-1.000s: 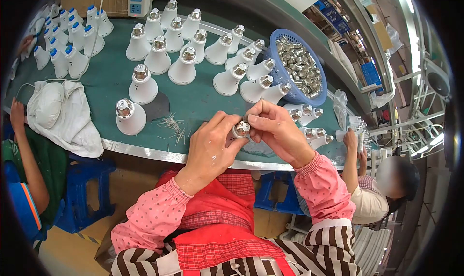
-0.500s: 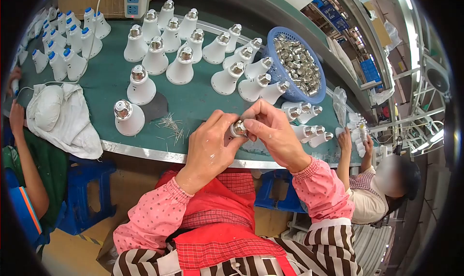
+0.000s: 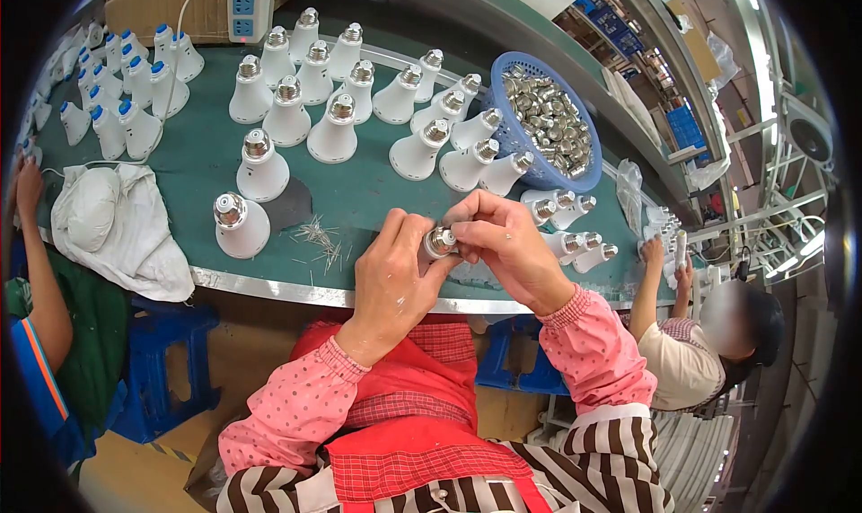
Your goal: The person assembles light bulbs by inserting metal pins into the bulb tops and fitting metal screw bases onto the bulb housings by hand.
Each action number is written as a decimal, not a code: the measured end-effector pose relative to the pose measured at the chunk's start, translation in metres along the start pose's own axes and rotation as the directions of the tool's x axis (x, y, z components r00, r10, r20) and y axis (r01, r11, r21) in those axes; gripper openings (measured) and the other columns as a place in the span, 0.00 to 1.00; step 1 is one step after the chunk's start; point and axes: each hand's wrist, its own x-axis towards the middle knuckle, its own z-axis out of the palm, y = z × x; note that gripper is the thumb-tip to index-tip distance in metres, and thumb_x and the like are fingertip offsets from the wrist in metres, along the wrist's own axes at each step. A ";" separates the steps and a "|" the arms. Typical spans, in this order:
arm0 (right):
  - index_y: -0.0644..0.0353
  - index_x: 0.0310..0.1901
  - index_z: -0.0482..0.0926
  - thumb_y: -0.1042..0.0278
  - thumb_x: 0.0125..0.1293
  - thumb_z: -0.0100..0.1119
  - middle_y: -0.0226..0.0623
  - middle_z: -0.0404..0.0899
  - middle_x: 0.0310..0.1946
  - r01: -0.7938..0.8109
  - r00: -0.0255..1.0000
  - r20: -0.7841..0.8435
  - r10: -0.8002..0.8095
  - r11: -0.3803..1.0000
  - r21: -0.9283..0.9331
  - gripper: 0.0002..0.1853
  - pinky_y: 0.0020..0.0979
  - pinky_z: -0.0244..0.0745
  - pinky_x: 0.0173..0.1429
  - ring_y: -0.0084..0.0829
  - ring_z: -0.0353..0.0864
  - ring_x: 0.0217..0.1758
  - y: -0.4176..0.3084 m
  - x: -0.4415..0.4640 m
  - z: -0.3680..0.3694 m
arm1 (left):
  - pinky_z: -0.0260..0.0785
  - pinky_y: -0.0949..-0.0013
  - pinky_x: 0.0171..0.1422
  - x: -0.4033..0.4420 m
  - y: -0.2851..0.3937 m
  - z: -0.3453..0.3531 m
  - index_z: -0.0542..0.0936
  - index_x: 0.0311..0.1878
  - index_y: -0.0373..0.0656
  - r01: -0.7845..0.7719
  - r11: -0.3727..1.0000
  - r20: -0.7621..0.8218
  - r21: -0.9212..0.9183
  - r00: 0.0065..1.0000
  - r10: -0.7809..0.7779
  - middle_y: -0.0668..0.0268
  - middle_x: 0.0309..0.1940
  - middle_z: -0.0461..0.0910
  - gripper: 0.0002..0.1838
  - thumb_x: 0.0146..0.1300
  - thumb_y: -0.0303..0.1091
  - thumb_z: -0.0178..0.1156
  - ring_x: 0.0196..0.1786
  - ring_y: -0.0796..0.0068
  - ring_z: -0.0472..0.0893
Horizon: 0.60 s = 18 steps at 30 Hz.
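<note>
My left hand (image 3: 395, 275) is wrapped round a bulb whose metal cap (image 3: 439, 241) points up toward the camera; its white body is mostly hidden by the fingers. The fingers of my right hand (image 3: 512, 243) are pinched at the right side of that cap, and whether they hold a small part cannot be made out. Left of my hands, thin pins (image 3: 319, 240) lie scattered on the green table (image 3: 346, 209). A capped white bulb (image 3: 242, 228) stands near the front edge, with another (image 3: 263, 170) behind it.
Several capped bulbs (image 3: 332, 134) stand farther back. A blue basket (image 3: 588, 179) of metal caps is at the back right. At left are blue-topped bulbs (image 3: 140, 128), a white cloth (image 3: 121, 234) and a person's arm (image 3: 45, 279). Another person (image 3: 678, 365) works at right.
My hands stay together at the cap, with only slight finger movement. The co-worker's arm at left has shifted, and the person at right now holds a white object upright.
</note>
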 end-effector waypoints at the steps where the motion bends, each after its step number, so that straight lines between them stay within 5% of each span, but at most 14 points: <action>1: 0.63 0.45 0.82 0.73 0.70 0.65 0.30 0.83 0.39 0.006 1.000 -0.001 -0.006 1.000 0.002 0.06 0.25 0.70 0.44 0.18 0.75 0.38 0.000 0.000 0.000 | 0.76 0.51 0.41 0.000 -0.001 0.000 0.78 0.49 0.41 -0.003 1.000 0.000 0.005 1.000 0.003 0.58 0.43 0.76 0.19 0.60 0.31 0.77 0.41 0.47 0.84; 18: 0.63 0.43 0.82 0.74 0.67 0.67 0.33 0.85 0.39 0.049 0.999 0.008 -0.049 0.999 -0.024 0.06 0.26 0.73 0.43 0.19 0.79 0.39 0.002 0.000 0.001 | 0.77 0.51 0.42 0.000 -0.002 -0.001 0.78 0.50 0.42 0.015 1.000 0.027 0.004 1.000 -0.015 0.58 0.44 0.77 0.19 0.60 0.31 0.77 0.43 0.47 0.85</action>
